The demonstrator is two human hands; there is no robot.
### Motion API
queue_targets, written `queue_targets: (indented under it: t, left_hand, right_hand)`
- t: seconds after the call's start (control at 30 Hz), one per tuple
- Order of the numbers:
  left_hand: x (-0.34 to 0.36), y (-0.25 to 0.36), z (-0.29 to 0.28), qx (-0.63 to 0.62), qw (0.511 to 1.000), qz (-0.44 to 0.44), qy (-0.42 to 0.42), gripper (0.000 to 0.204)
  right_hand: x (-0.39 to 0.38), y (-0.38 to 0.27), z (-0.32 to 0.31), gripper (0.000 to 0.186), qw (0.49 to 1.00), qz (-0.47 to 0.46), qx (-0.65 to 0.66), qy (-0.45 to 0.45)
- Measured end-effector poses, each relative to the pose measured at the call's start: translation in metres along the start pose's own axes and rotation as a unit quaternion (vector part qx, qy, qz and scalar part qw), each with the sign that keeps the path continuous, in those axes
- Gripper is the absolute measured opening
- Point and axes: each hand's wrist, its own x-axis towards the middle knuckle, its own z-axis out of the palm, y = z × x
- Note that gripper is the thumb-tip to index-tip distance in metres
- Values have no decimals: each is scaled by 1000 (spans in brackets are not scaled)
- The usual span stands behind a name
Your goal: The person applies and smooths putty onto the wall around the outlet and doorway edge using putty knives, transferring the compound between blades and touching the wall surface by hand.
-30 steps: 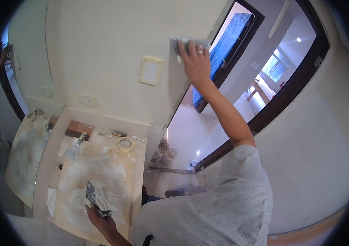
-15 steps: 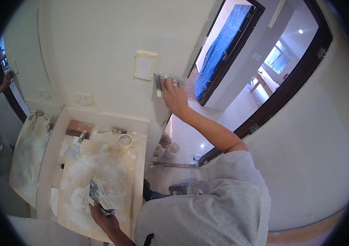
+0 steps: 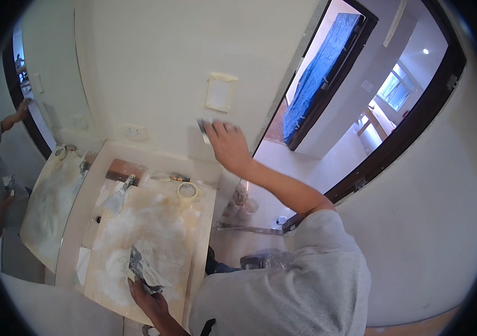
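My right hand is raised at the cream wall, its fingers closed on a putty knife. The blade is near the wall, below and left of a taped-over wall plate; whether it touches cannot be made out. Low over the dusty board, my left hand grips a second, wider putty knife. White filler lies on that blade, which points up and away from me. A third putty knife rests on the dusty board at its far left.
A roll of masking tape and a thin-handled tool lie along the board's far edge. A socket sits in the wall above. Left stands a mirror. A dark-framed doorway opens on the right, with a blue-covered door beyond.
My right hand has swept its putty knife leftward across the wall, from beside the doorway to below the taped plate. The left hand keeps its hold; the whole view has shifted slightly.
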Motion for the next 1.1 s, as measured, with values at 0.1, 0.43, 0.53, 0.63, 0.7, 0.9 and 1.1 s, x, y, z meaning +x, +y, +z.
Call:
queue_targets:
  t: [0.1, 0.43, 0.53, 0.63, 0.7, 0.9, 1.1]
  left_hand:
    - [0, -1, -2, -18, 1000, 6, -6, 69]
    - [1, -3, 2, -13, 1000, 12, 8, 74]
    - [-6, 8, 11, 2, 1000, -1, -12, 77]
    - [-5, 6, 9, 4, 1000, 9, 2, 80]
    - [-5, 6, 10, 6, 1000, 10, 3, 79]
    - [1, 3, -5, -8, 1000, 13, -18, 72]
    - [0, 2, -5, -9, 1000, 12, 6, 69]
  right_hand:
    - [90, 11, -47, 40, 991, 0, -50, 123]
    - [216, 19, 10, 45, 966, -5, -212, 147]
    - [182, -12, 48, 52, 982, -9, -177, 69]
    - [140, -36, 83, 54, 983, -9, -181, 22]
    - [114, -45, 107, 57, 983, -7, -186, -3]
    - [54, -38, 131, 59, 984, -20, -176, -26]
    - [-20, 1, 132, 60, 969, -103, -219, -60]
